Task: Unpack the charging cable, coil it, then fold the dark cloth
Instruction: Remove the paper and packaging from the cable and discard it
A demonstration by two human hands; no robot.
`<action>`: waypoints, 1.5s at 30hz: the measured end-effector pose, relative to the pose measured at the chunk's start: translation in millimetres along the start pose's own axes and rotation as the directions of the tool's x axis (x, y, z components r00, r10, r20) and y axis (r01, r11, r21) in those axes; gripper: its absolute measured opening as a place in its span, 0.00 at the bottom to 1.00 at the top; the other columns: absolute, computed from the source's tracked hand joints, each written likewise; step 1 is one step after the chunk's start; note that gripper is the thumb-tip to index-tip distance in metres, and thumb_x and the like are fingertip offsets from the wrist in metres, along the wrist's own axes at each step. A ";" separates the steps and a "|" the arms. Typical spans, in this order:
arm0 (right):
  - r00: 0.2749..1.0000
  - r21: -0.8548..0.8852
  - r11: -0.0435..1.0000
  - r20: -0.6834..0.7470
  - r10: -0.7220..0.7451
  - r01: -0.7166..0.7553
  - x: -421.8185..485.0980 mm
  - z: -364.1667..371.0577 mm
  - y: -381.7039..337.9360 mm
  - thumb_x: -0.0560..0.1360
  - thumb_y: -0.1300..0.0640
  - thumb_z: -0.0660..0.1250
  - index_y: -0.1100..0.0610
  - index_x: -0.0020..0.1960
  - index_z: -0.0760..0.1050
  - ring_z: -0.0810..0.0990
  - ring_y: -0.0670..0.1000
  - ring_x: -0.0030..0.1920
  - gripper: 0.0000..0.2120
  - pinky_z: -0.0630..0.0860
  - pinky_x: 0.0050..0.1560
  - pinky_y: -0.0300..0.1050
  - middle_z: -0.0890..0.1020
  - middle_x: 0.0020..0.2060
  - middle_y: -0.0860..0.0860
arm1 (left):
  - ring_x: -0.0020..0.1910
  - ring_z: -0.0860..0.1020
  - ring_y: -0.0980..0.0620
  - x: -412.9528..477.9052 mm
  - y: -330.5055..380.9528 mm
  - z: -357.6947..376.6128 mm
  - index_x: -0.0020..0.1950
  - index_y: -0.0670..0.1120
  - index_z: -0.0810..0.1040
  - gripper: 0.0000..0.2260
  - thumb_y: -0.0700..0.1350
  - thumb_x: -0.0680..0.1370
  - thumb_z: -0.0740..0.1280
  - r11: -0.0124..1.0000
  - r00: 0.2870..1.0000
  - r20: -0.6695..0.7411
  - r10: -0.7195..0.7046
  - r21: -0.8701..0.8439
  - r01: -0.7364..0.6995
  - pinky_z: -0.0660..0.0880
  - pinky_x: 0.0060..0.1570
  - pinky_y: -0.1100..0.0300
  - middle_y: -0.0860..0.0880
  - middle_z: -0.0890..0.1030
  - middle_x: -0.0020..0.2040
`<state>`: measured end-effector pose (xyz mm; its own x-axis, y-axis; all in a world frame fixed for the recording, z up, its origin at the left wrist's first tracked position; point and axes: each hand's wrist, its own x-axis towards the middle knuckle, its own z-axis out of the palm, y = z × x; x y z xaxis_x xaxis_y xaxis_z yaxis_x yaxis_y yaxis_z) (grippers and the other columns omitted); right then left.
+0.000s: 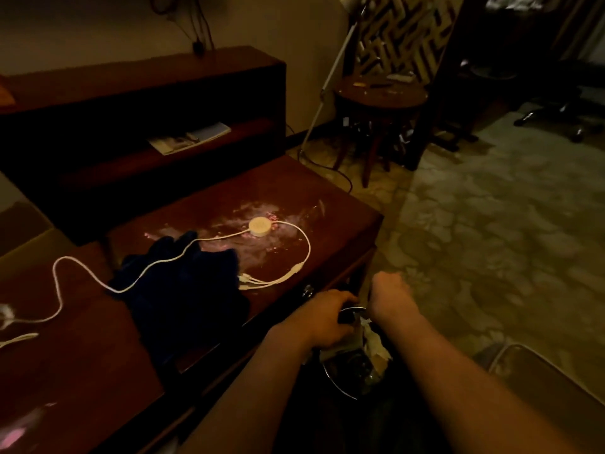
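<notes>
The white charging cable [183, 257] lies uncoiled on the dark wooden desk [343, 221]. Its round puck [260, 226] sits mid-desk and its split connector ends [258, 281] lie near the front edge. One stretch runs over the crumpled dark cloth [183, 296], which hangs over the desk's front. My left hand [322, 321] is off the desk to the right, curled round the dark rim of a waste bin [337, 385]. My right hand [391, 294] hovers over the bin with knuckles up and fingers hidden. Pale crumpled packaging [373, 344] lies in the bin under my wrists.
A low shelf unit [147, 90] with a magazine [190, 139] stands behind the desk. A round stool [381, 96] and a floor lamp [330, 77] stand at the back right. A metal-framed object [543, 371] stands on the patterned carpet at my right.
</notes>
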<state>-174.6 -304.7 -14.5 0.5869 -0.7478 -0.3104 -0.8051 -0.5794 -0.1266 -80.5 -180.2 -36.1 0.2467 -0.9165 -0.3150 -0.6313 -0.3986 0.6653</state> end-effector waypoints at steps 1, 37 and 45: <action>1.000 0.008 1.000 0.017 0.005 -0.005 2.8 3.1 2.9 0.76 0.62 0.70 0.56 0.40 0.70 0.81 0.59 0.51 0.10 0.73 0.44 0.45 0.77 0.45 0.56 | 0.71 0.72 0.49 1.0 -2.3 0.5 0.75 0.51 0.69 0.26 0.45 0.79 0.72 0.999 0.999 -0.008 -0.033 -0.003 0.033 0.70 0.68 0.56 0.48 0.71 0.73; 0.511 0.347 0.459 -0.072 -0.856 0.818 -170.1 85.2 -375.6 0.76 0.60 0.71 0.46 0.45 0.84 0.79 0.41 0.43 0.09 0.73 0.42 0.32 0.81 0.44 0.41 | 0.69 0.66 0.45 -434.2 -283.4 -82.0 0.76 0.53 0.69 0.30 0.52 0.76 0.74 0.515 -0.088 -0.761 -0.643 -0.515 0.685 0.73 0.66 0.48 0.50 0.70 0.72; 0.519 0.342 0.472 -0.056 -0.853 0.813 -165.3 91.0 -380.5 0.77 0.59 0.71 0.46 0.46 0.84 0.79 0.41 0.43 0.08 0.73 0.41 0.31 0.81 0.45 0.41 | 0.53 0.77 0.54 -433.8 -300.8 -74.8 0.65 0.52 0.78 0.15 0.46 0.78 0.72 0.625 -0.066 -0.767 -0.638 -0.566 0.538 0.79 0.56 0.57 0.49 0.71 0.68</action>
<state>27.0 68.8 -0.7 0.9961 0.0881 -0.0003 0.0680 -0.7704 -0.6339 57.4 334.6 -48.9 0.9507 0.2878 0.1152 0.1544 -0.7619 0.6290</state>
